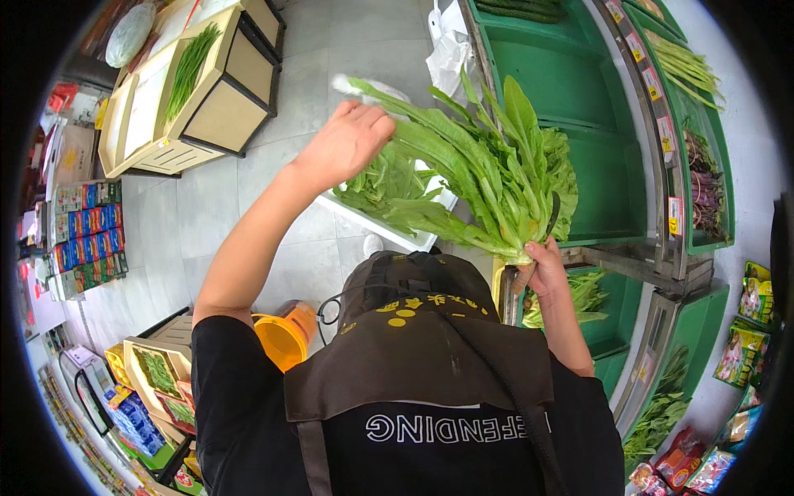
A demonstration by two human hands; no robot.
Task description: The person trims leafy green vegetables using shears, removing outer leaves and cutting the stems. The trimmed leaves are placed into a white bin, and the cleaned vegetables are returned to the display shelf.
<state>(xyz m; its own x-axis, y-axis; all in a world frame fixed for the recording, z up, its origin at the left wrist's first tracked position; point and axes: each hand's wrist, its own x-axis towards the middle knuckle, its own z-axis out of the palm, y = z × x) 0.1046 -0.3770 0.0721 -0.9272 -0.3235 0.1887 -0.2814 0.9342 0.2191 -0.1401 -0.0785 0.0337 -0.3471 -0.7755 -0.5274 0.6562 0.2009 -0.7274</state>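
A head of long-leaf lettuce (pixel 496 198) is held up before me, its leaves spread up and to the left. My right hand (pixel 544 266) grips its pale stem end together with a wooden-handled knife (pixel 521 280), whose dark curved blade shows beside the leaves. At the upper left, my left hand (pixel 358 139) is closed around a long outer leaf (pixel 428 139), fingers curled. Beneath the lettuce, a white box (pixel 428 240) on the floor holds loose green leaves (pixel 384 183); the lettuce hides part of it.
Green crates (pixel 570 180) line the right side; a lower one holds leafy greens (pixel 574 297). At the left stands a beige display stand (pixel 226 111) with green stalks (pixel 193 68). A yellow bucket (pixel 279 341) sits left of my apron (pixel 415 353). White plastic bags (pixel 448 59) lie ahead.
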